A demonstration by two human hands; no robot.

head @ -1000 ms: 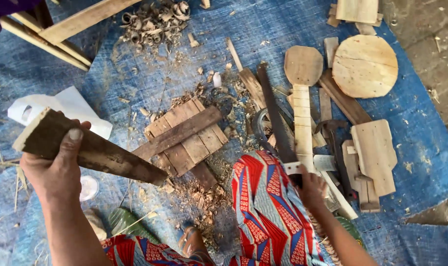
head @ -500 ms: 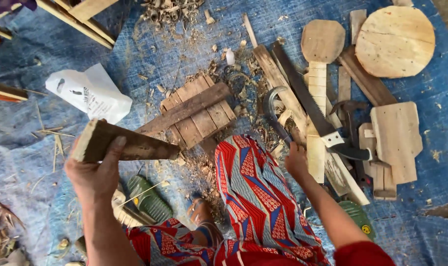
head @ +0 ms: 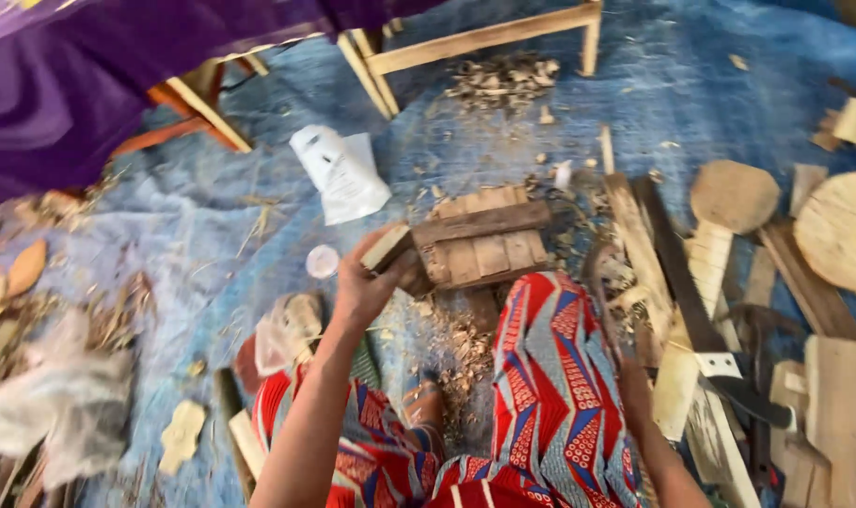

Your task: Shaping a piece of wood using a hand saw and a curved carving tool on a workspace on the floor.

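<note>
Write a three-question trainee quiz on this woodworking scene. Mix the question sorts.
1. True or false: the left hand holds a dark wood block over the slatted wooden pallet.
2. Which thing lies on the blue tarp just beyond the left hand? A. white paper bag B. metal bucket C. green bottle
3. Fill in: beside the right hand lies a long blade with a ____ handle.

Key: 1 true; 2 A; 3 dark

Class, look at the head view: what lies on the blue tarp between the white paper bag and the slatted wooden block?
In the head view, between the white paper bag and the slatted wooden block, the blue tarp carries only scattered small wood chips; nothing larger sits there.
</note>
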